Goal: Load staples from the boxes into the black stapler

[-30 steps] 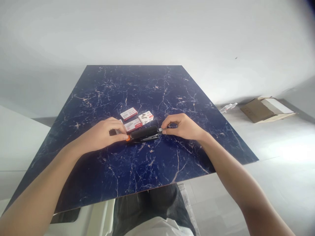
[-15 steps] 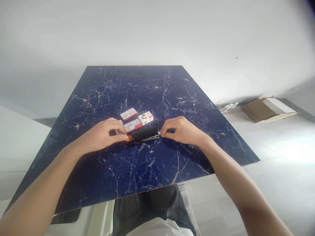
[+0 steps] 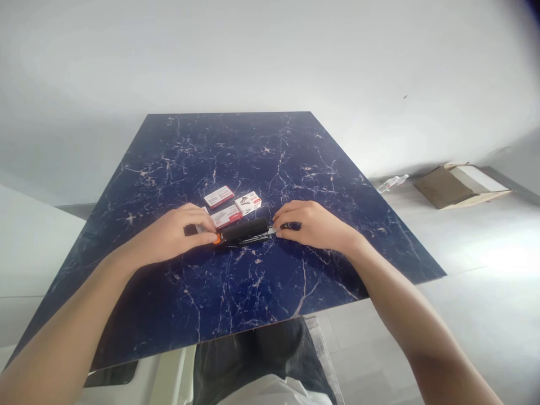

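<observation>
A black stapler (image 3: 244,229) with an orange end lies on its base on the blue table, pointing left to right. The thumb and fingers of my left hand (image 3: 189,225) close on the stapler's orange end. At the opposite end, a short metal piece (image 3: 271,230) sticks out of the stapler. My right hand (image 3: 304,222) pinches that metal piece between thumb and fingertips. Just behind the stapler lie small red and white boxes: one flat box (image 3: 219,196), another (image 3: 226,216) close to my left fingers, and a smaller box (image 3: 248,202) with a stapler picture.
The dark blue marble-patterned table (image 3: 236,152) reaches back to a white wall. An open cardboard box (image 3: 447,188) and a clear plastic bottle (image 3: 393,183) are on the floor at the right. A pale chair-like piece (image 3: 172,374) stands below the table's front edge.
Slightly more of the metal piece shows at the stapler's right end, and my right fingers have shifted on it. My left hand keeps its hold. The view has moved a little.
</observation>
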Demonstrator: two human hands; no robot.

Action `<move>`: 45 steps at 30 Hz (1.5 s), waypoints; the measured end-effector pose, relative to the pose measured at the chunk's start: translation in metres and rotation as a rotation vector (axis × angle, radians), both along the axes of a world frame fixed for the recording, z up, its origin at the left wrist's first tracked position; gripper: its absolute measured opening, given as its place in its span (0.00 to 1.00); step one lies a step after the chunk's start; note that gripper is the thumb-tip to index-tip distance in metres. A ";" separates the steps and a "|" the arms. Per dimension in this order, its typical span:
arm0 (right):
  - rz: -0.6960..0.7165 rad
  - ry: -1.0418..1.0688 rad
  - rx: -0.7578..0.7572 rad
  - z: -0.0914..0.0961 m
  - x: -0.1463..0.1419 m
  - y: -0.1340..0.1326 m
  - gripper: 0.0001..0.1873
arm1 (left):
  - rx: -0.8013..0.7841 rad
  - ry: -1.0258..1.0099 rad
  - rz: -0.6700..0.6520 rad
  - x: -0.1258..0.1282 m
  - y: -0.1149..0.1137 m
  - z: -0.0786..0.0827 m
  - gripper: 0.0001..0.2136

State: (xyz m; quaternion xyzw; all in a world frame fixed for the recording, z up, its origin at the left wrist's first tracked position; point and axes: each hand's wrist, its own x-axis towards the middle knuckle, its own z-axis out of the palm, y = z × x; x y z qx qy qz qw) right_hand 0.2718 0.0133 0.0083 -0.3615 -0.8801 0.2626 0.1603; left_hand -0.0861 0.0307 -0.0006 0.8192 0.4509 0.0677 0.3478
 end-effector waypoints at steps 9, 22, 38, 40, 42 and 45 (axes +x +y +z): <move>0.075 0.025 0.136 -0.012 -0.005 -0.001 0.10 | 0.020 -0.009 -0.002 0.001 0.000 0.000 0.14; 0.086 -0.035 0.162 -0.005 -0.008 -0.006 0.09 | 0.002 -0.002 0.010 0.001 0.000 0.000 0.13; -0.025 0.070 -0.041 -0.001 0.002 0.002 0.13 | 0.022 0.000 -0.016 0.000 0.001 -0.002 0.14; -0.011 0.051 -0.057 -0.002 0.002 0.003 0.14 | 0.024 0.001 -0.020 0.000 0.002 -0.002 0.13; 0.002 0.039 -0.075 -0.003 0.001 0.003 0.14 | 0.027 -0.003 -0.027 0.000 0.002 -0.002 0.13; 0.005 0.039 -0.097 -0.003 0.000 0.003 0.12 | 0.031 -0.004 -0.025 0.000 0.001 -0.002 0.14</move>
